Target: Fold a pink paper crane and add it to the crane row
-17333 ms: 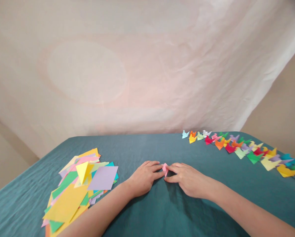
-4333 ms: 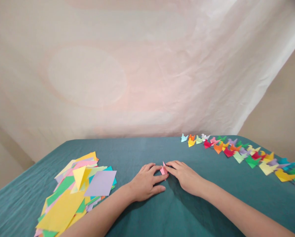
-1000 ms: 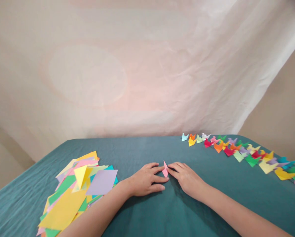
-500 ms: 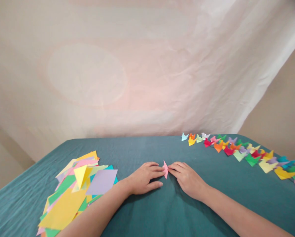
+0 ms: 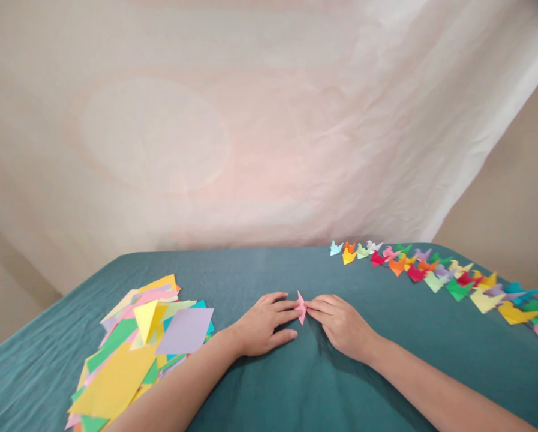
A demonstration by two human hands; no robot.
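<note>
A small pink folded paper piece (image 5: 301, 307) lies on the teal tablecloth (image 5: 260, 276) in the middle of the table. My left hand (image 5: 262, 324) rests palm down on the cloth, its fingertips pressed on the left side of the pink piece and its thumb stretched out below. My right hand (image 5: 343, 325) lies opposite it, fingertips pinching the right side of the same piece. Most of the paper is hidden between the fingertips; only a narrow pointed shape shows.
A loose heap of coloured paper squares (image 5: 138, 345) lies at the left, with a lilac sheet (image 5: 185, 331) on top. A row of several finished paper cranes (image 5: 430, 273) runs along the right, back to front edge. A pale cloth backdrop (image 5: 251, 132) hangs behind the table.
Both hands stay on the pink piece. Over the last second the fingertips shifted slightly and the piece turned to stand as a narrower point between them.
</note>
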